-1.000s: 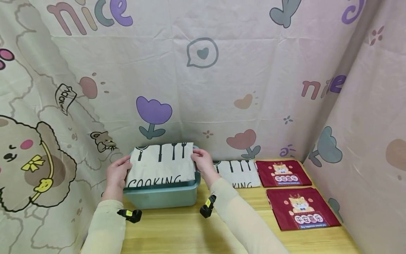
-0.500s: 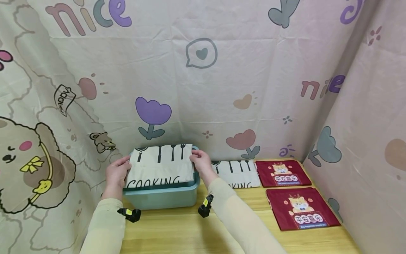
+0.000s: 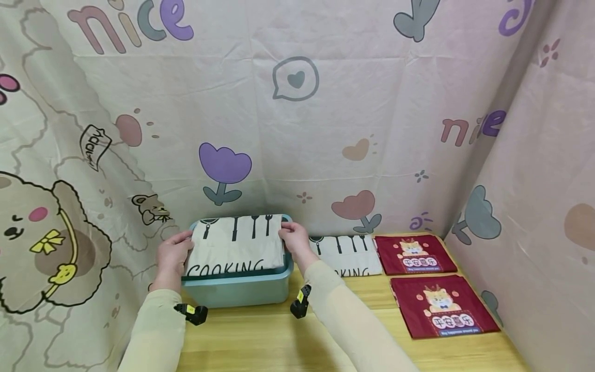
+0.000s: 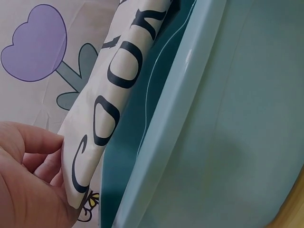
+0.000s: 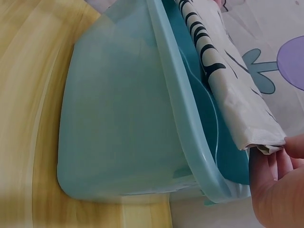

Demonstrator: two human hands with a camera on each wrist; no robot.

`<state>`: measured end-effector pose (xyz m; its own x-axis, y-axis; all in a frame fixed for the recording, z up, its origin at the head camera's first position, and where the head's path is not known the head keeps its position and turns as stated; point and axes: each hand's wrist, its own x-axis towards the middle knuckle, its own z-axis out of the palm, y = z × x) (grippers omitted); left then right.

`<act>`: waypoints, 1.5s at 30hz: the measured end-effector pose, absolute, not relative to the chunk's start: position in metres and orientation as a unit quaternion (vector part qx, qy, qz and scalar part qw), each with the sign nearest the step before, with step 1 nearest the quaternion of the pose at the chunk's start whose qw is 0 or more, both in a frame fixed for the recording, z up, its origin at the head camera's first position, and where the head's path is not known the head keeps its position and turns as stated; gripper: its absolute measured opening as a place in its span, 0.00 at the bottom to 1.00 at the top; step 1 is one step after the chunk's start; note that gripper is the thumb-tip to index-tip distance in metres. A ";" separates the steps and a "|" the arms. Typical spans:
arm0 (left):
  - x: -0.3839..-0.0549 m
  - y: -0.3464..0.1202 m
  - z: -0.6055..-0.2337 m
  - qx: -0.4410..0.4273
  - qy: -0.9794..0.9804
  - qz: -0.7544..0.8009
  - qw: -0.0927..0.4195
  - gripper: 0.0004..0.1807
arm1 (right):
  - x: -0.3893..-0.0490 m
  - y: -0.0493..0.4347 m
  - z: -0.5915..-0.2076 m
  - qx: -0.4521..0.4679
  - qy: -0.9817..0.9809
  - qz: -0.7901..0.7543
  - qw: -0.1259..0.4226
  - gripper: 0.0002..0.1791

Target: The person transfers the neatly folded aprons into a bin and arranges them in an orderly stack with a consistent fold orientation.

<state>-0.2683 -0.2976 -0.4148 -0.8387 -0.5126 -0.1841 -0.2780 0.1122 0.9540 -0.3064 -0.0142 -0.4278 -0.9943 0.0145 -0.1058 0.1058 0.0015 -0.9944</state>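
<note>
A folded white cloth (image 3: 234,243) printed with black utensils and the word COOKING lies level across the mouth of a blue-green plastic bin (image 3: 237,292). My left hand (image 3: 173,256) pinches its left edge between thumb and fingers. At the opposite edge, my right hand (image 3: 297,242) pinches the cloth, thumb above and fingers underneath, as the right wrist view shows. In the left wrist view the cloth's lettered front fold (image 4: 107,102) sits just inside the bin's rim (image 4: 175,109). The cloth hides most of the bin's inside.
Right of the bin, a second folded white cloth (image 3: 348,256) with the same print lies on the wooden table (image 3: 251,341). Beyond it are two folded dark red cloths, one at the back (image 3: 416,253) and one in front (image 3: 443,306). Patterned curtains (image 3: 297,134) enclose the table.
Both hands have lowered the white cloth slightly toward the bin, and more of the bin's back rim shows. The cloths on the table have stayed put.
</note>
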 end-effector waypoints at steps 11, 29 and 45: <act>-0.268 -0.299 -0.418 0.259 -0.744 -0.611 0.086 0.24 | -0.307 -0.015 -0.430 0.048 0.718 -0.693 0.036 0.16; -0.267 -0.303 -0.419 0.244 -0.801 -0.536 0.104 0.23 | -0.308 -0.017 -0.428 -0.001 0.802 -0.597 0.023 0.18; -0.250 -0.309 -0.400 0.174 -0.887 -0.395 0.166 0.20 | -0.302 0.024 -0.420 -0.163 0.858 -0.483 -0.066 0.19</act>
<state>-0.2498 -0.3086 -0.3995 -0.8846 -0.4390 0.1573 -0.1770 0.6282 0.7576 -0.3019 0.0243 -0.4202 -0.9382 -0.2163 0.2702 -0.3433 0.4809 -0.8068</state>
